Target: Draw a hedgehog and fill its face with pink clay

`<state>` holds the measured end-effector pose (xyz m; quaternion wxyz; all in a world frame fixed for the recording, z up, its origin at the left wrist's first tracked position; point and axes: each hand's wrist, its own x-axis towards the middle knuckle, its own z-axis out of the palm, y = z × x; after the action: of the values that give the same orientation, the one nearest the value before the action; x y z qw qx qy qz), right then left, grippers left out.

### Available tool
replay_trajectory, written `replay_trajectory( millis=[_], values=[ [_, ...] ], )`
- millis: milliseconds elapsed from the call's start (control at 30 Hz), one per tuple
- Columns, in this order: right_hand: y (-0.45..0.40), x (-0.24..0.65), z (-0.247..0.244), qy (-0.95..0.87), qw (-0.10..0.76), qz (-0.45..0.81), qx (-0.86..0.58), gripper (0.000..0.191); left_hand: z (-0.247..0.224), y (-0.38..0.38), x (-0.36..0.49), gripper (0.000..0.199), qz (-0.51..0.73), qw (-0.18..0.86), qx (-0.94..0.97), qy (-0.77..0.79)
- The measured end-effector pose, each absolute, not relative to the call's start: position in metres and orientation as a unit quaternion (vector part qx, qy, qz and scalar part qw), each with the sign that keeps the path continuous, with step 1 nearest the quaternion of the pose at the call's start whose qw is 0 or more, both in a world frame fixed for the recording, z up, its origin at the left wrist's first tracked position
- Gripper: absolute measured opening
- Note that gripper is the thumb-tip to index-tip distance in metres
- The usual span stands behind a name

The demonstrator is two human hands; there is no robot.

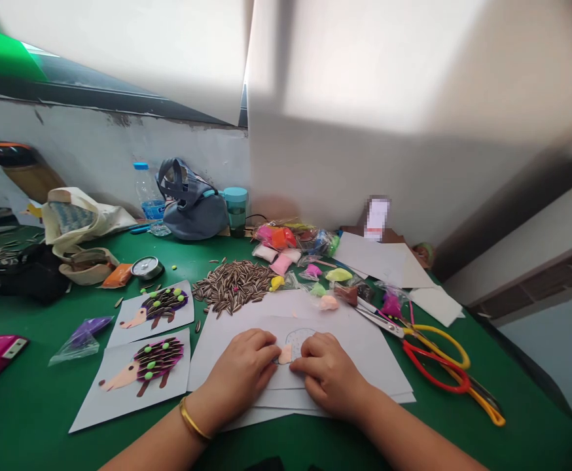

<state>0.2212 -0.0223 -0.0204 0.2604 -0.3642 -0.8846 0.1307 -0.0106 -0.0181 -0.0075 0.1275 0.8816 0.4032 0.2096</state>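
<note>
Peach clay point(285, 354) lies toward 8 o'clock on the drawn outline point(300, 338), between left hand point(247, 360) at 9 o'clock and right hand point(330, 371) at 3. Whether either grip is closed cannot be determined. Press lightly, evenly.

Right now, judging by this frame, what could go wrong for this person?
The left hand and right hand could smear the peach clay beyond the drawn outline. If the paper shifts, the seed pile at its edge might scatter. The right forearm could nudge the scissors nearby.
</note>
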Motion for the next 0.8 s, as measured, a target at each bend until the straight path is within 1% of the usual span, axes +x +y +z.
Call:
replay_trajectory(
  millis=[133, 500, 667, 800],
  values=[
    [-0.0228, 0.2187, -0.0207, -0.887, 0.241, 0.132, -0.372, 0.035, -0.0079, -0.0179, -0.0103, 0.019, 0.218, 0.124, 0.881, 0.402],
    [-0.0260, 0.2155, -0.0196, -0.887, 0.245, 0.132, -0.368, 0.036, -0.0078, -0.0179, -0.0105, 0.019, 0.222, 0.121, 0.881, 0.401],
    [-0.0278, 0.2131, -0.0204, -0.891, 0.232, 0.132, -0.368, 0.037, -0.0089, -0.0178, -0.0106, 0.020, 0.213, 0.131, 0.880, 0.404],
    [-0.0290, 0.2121, -0.0194, -0.893, 0.232, 0.137, -0.362, 0.037, -0.0089, -0.0177, -0.0102, 0.020, 0.229, 0.126, 0.878, 0.401]
  ],
)
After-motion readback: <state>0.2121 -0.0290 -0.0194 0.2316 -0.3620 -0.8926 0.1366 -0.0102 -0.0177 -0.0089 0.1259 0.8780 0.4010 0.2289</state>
